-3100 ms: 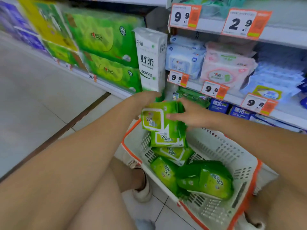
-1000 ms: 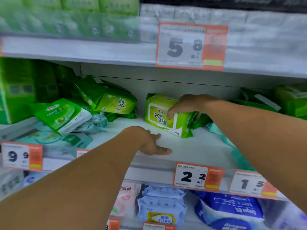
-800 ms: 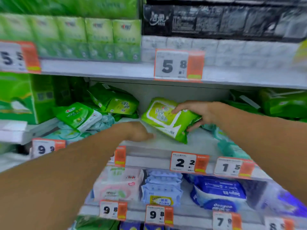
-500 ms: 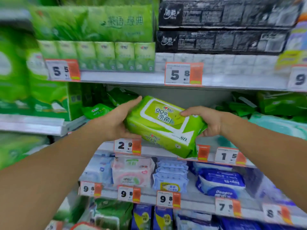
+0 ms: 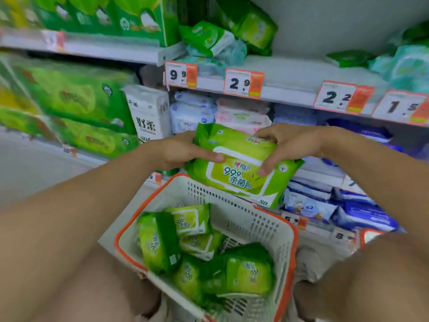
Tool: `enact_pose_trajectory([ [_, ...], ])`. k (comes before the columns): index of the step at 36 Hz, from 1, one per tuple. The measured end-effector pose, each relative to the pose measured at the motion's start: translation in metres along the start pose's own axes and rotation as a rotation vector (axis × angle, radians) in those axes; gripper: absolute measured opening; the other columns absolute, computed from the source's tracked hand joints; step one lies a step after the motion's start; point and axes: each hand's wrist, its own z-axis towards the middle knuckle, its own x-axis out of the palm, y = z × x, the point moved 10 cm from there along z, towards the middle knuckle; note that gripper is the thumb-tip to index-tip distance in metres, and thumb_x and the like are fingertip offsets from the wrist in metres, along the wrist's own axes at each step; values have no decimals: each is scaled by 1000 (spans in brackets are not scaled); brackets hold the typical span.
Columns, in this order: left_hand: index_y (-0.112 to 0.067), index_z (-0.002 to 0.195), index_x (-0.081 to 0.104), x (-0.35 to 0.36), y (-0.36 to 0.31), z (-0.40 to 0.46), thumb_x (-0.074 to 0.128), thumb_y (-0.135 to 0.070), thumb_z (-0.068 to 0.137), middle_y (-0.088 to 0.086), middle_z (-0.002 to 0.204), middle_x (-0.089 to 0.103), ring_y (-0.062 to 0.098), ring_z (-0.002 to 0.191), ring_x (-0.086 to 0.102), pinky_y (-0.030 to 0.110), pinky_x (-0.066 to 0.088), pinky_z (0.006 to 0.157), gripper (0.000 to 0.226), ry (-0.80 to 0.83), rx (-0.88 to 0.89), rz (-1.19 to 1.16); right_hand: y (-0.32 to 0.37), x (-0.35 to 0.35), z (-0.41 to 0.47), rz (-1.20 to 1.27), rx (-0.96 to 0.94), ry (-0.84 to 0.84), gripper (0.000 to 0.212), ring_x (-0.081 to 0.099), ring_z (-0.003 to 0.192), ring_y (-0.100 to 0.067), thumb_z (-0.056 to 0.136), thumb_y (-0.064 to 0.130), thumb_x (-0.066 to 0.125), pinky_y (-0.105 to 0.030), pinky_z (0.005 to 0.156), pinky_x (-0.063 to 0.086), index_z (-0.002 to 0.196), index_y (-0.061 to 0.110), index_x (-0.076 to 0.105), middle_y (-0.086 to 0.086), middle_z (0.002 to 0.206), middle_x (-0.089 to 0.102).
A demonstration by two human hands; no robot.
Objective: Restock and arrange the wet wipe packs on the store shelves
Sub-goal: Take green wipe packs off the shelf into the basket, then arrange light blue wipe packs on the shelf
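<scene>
Held between left hand (image 5: 183, 151) and right hand (image 5: 286, 142), wipe pack (image 5: 239, 166) above basket (image 5: 243, 219), before shelves (image 5: 278, 73)

Just the one camera here, riding on the person's head, wide-angle, tipped forward and down. It's in tight on the shelves (image 5: 267, 91), which run across the top of the view, and peers straight down into the basket (image 5: 239, 219) between the forearms.
</scene>
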Motion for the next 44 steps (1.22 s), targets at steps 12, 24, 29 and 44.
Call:
enact_pose_trajectory([
  [12,-25,127,61,0,52,6,65,-46,90,-4,115,65,19,107,63,42,57,90,42,107,-257,843,-22,82,7,-241,-107,-28,60,56,120,-18,84,27,79,-18,92,40,138,16,54,-4,136,58],
  [24,-12,116,64,25,-149,71,73,-23,88,3,106,66,16,90,63,16,49,79,31,-383,498,746,-30,-129,-56,-131,-253,-878,14,67,74,-11,77,10,76,-25,76,54,89,13,72,1,80,72],
  [29,-19,135,54,62,-225,119,56,-45,95,5,136,58,23,125,52,32,39,105,48,-482,635,1059,-78,-205,-93,-202,-60,-1166,23,65,91,-21,75,16,76,-35,86,51,97,14,71,-3,95,71],
  [44,-23,131,56,145,-239,251,29,-44,103,10,138,53,26,122,50,35,38,106,44,10,53,1463,-248,-267,-119,-383,776,-615,126,13,148,-42,53,78,65,-55,120,10,156,31,12,-18,159,19],
])
